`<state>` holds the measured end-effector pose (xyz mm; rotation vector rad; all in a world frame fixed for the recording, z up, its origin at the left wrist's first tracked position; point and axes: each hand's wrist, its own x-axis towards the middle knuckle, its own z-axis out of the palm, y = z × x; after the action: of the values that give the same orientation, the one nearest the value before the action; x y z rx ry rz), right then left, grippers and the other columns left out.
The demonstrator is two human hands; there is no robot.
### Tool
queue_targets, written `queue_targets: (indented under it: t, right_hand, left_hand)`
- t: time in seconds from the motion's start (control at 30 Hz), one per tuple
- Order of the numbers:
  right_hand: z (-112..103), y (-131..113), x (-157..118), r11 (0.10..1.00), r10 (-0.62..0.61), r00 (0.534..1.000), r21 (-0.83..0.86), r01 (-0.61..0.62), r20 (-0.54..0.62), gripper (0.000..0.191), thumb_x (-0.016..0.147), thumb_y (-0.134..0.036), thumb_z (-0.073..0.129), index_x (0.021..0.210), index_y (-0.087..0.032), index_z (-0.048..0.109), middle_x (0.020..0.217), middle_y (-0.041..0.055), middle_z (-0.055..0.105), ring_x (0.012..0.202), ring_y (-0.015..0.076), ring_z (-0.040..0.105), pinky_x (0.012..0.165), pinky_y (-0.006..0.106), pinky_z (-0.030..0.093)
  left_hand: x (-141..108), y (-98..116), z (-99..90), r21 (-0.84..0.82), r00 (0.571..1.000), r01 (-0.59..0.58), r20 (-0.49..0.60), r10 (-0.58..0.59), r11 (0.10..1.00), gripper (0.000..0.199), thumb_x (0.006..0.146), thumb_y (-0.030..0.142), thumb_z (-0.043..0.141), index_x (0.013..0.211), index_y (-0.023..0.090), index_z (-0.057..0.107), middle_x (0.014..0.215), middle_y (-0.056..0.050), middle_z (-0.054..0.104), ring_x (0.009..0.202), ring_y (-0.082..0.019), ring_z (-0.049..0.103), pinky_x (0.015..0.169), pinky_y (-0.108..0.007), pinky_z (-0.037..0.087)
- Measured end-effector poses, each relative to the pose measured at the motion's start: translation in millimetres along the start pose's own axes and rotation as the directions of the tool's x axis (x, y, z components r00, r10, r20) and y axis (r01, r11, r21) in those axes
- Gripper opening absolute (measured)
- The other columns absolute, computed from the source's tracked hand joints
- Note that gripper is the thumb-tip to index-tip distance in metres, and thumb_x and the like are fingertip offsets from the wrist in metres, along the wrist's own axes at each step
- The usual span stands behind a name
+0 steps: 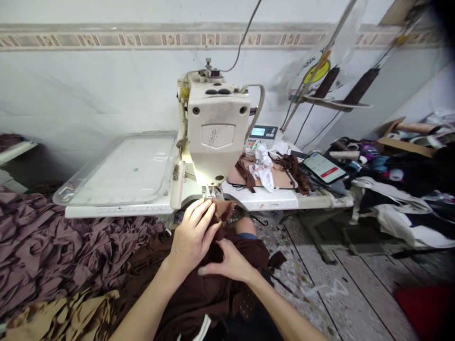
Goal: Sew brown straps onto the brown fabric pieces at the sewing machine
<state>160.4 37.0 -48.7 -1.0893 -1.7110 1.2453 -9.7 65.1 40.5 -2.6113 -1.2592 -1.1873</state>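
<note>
My left hand (194,232) is at the front of a sewing machine (218,123), just below its lit needle area. Its fingers lie close together on a piece of brown fabric (224,208), pressing it by the presser foot (210,191). Lower and to the right, my right hand (232,263) rests against dark brown fabric (192,298) bunched over my lap. The right thumb is stretched away from the forefinger, with a gap between them; the other right fingers are partly hidden. The needle itself is hidden behind the left fingers.
Mauve fabric pieces (71,251) and tan ones (64,317) heap up on the left. A clear plastic lid-like tray (117,166) lies on the machine table (273,202). Scraps, a phone (324,166) and a control panel (263,132) are at right, below thread cones (361,86).
</note>
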Motion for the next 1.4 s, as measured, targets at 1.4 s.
queue_targets:
  t: [1.4]
  right_hand:
    - [-35.2,63.8,-28.0,0.915,0.35,0.926,-0.264,-0.305,0.142,0.051,0.078,-0.028,0.085,0.128,-0.019,0.075,0.101,0.0053,0.084,0.063,0.0149,0.068,0.06,0.024,0.047]
  left_hand:
    - [-144.5,71.5,60.7,-0.473,0.639,0.267,0.739,0.213,0.84,0.022,0.106,0.025,0.064,0.12,0.021,0.08,0.128,-0.006,0.081,0.143,-0.026,0.061,0.127,-0.042,0.042]
